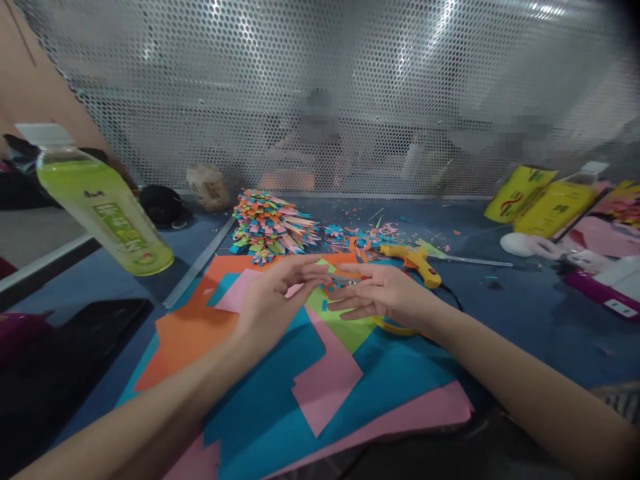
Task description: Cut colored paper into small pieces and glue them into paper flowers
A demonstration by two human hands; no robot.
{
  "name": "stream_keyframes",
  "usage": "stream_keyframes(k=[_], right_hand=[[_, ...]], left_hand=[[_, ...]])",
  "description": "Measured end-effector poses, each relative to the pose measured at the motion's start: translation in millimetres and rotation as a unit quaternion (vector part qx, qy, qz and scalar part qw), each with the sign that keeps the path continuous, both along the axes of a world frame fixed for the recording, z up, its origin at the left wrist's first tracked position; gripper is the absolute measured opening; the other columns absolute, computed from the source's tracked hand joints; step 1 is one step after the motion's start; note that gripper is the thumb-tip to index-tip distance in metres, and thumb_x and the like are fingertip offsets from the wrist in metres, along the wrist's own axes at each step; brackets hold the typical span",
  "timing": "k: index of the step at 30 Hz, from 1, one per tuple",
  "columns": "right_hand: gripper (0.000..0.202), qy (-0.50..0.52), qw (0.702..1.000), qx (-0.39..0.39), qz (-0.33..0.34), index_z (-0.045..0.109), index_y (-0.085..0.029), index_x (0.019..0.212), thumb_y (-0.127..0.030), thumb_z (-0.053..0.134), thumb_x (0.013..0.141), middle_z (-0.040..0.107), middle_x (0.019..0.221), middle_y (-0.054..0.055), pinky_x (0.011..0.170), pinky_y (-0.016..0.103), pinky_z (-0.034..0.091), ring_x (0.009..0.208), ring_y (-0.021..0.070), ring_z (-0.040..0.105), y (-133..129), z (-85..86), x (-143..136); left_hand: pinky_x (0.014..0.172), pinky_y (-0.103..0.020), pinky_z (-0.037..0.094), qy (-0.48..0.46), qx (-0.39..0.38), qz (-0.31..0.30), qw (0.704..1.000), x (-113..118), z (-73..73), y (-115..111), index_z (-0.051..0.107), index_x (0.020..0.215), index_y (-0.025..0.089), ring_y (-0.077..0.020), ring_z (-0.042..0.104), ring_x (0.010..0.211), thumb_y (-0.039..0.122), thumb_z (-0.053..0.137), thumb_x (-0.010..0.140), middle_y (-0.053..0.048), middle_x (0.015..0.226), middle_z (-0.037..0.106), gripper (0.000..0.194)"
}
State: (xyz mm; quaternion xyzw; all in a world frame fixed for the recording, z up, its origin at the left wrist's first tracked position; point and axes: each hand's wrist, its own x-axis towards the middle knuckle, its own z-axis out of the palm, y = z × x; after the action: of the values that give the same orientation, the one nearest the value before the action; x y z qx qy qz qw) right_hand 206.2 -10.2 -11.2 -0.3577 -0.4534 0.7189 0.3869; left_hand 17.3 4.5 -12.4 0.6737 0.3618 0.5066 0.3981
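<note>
My left hand (277, 287) hovers over the coloured paper sheets, its fingers stretched forward and the thumb apart from them. Facing it from the right, my right hand (385, 293) has its fingers spread. The fingertips of both hands come close together, and I make out nothing held in either. A small blue paper piece (325, 305) shows below the gap. Under my right hand lies a yellow loop-shaped handle (395, 327), partly covered. The sheets beneath include orange (185, 340), green (353, 330), pink (327, 383) and blue paper (260, 407), overlapping one another.
Behind the hands stands a layered cone of paper strips (267, 223) beside paper scraps (370, 233). A yellow glue gun (413, 260) lies to its right. On the left are a clear ruler (200, 263) and a green drink bottle (105, 207). A perforated metal panel (240, 87) closes the back.
</note>
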Motion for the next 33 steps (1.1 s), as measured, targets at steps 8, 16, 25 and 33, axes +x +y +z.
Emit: stream_keyframes(k=[8, 16, 25, 33], right_hand=[[0.049, 0.025, 1.000, 0.014, 0.007, 0.042, -0.017, 0.125, -0.011, 0.057, 0.079, 0.071, 0.094, 0.008, 0.075, 0.032, 0.056, 0.085, 0.0181, 0.069, -4, 2.3, -5], [0.041, 0.016, 0.999, 0.038, 0.009, 0.044, -0.016, 0.122, -0.012, 0.052, 0.082, 0.071, 0.097, 0.008, 0.075, 0.032, 0.056, 0.090, 0.0179, 0.067, -3, 3.1, -1], [0.044, -0.041, 0.997, 0.068, -0.002, 0.051, -0.016, 0.117, -0.016, 0.064, 0.075, 0.072, 0.096, 0.008, 0.072, 0.029, 0.058, 0.088, 0.0188, 0.068, -3, 3.2, -2], [0.053, -0.080, 0.993, 0.086, -0.026, 0.054, -0.017, 0.114, -0.021, 0.073, 0.065, 0.074, 0.081, 0.005, 0.064, 0.031, 0.059, 0.076, 0.0196, 0.070, 0, -3.4, -1]], left_hand=[[0.085, -0.027, 0.052, 0.061, -0.006, -0.079, 0.995, 3, -1.4, -12, 0.061, 0.101, 0.019, -0.0171, 0.066, 0.094, 0.020, 0.064, 0.075, -0.005, 0.099, 0.071, 0.026], [0.076, -0.028, 0.055, -0.010, -0.106, -0.042, 0.993, 2, 3.9, -6, 0.059, 0.102, 0.015, -0.0170, 0.069, 0.079, 0.016, 0.070, 0.067, -0.004, 0.082, 0.073, 0.037], [0.065, -0.025, 0.054, -0.045, -0.209, -0.081, 0.974, 1, 8.3, 2, 0.064, 0.090, 0.015, -0.0166, 0.070, 0.070, 0.015, 0.076, 0.057, -0.003, 0.074, 0.074, 0.035], [0.064, -0.025, 0.053, 0.022, -0.159, -0.085, 0.983, 0, 6.4, -3, 0.063, 0.095, 0.015, -0.0157, 0.068, 0.064, 0.015, 0.073, 0.063, -0.002, 0.065, 0.072, 0.033]])
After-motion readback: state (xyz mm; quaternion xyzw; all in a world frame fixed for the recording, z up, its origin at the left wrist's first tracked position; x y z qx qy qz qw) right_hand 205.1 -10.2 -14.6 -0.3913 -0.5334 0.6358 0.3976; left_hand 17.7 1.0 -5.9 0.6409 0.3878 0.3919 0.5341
